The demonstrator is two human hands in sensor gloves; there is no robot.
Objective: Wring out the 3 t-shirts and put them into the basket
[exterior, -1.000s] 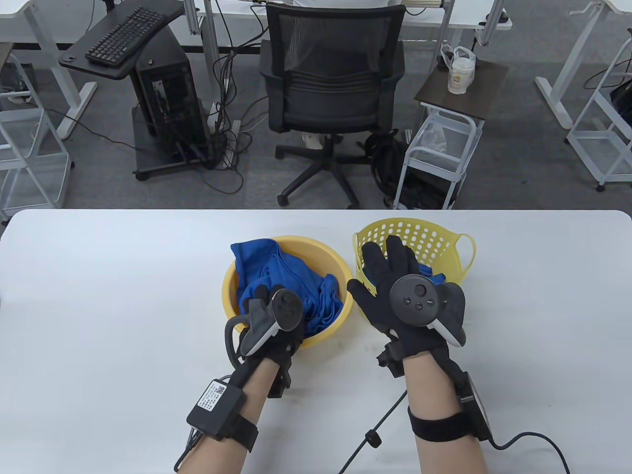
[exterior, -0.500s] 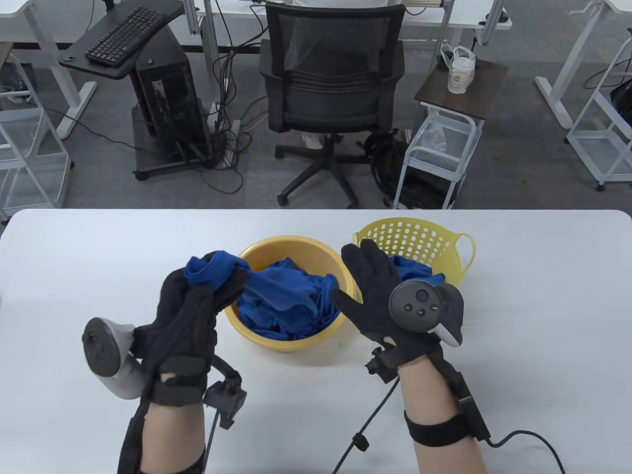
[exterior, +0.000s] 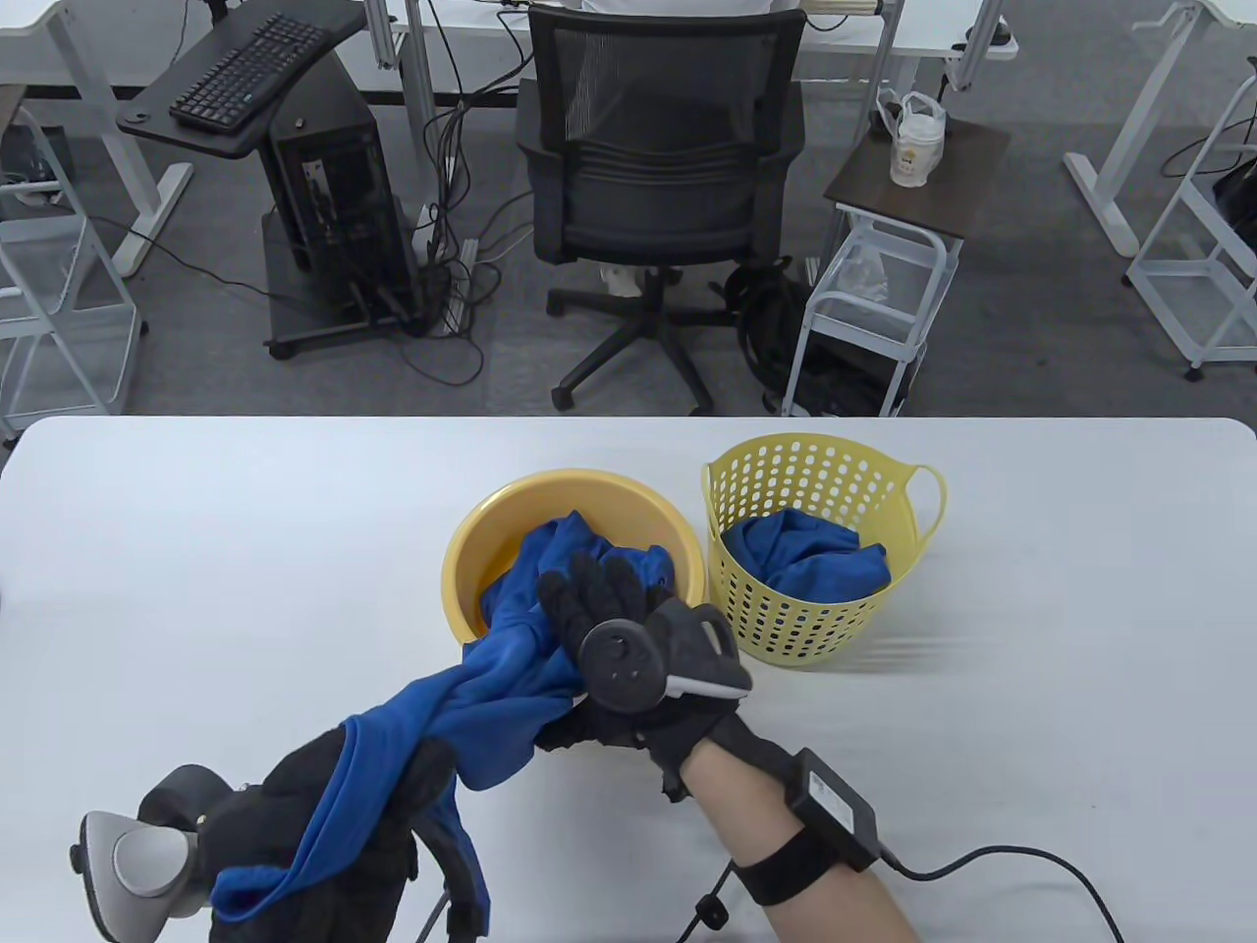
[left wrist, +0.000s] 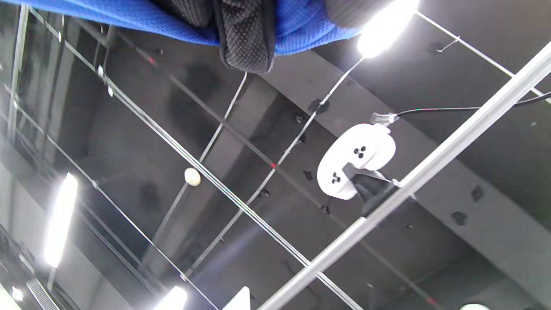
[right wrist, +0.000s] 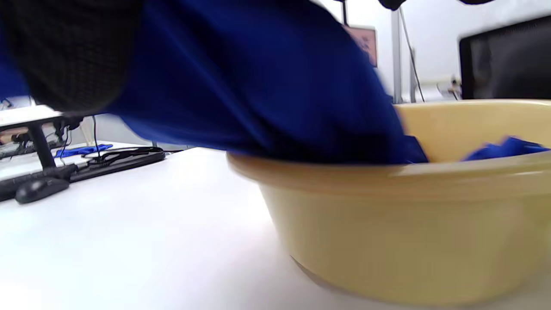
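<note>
A blue t-shirt (exterior: 481, 688) stretches from the yellow basin (exterior: 491, 511) down toward the table's near left. My left hand (exterior: 324, 845) grips its lower end, palm up, near the front edge. My right hand (exterior: 599, 629) closes around the shirt's middle just in front of the basin. In the left wrist view the blue cloth (left wrist: 301, 21) lies across my fingers (left wrist: 245, 38). The right wrist view shows the shirt (right wrist: 241, 86) hanging over the basin's rim (right wrist: 387, 176). A perforated yellow basket (exterior: 825, 471) to the right of the basin holds another blue t-shirt (exterior: 805, 550).
The basin and basket stand side by side in the middle of a white table (exterior: 1031, 609). A cable (exterior: 1011, 864) runs from my right wrist across the near right. An office chair (exterior: 658, 167) and a small cart (exterior: 884, 285) stand beyond the far edge.
My left hand has pulled the shirt out of the basin toward the near left. My right hand has left the basket, crossed left and taken hold of the shirt's middle.
</note>
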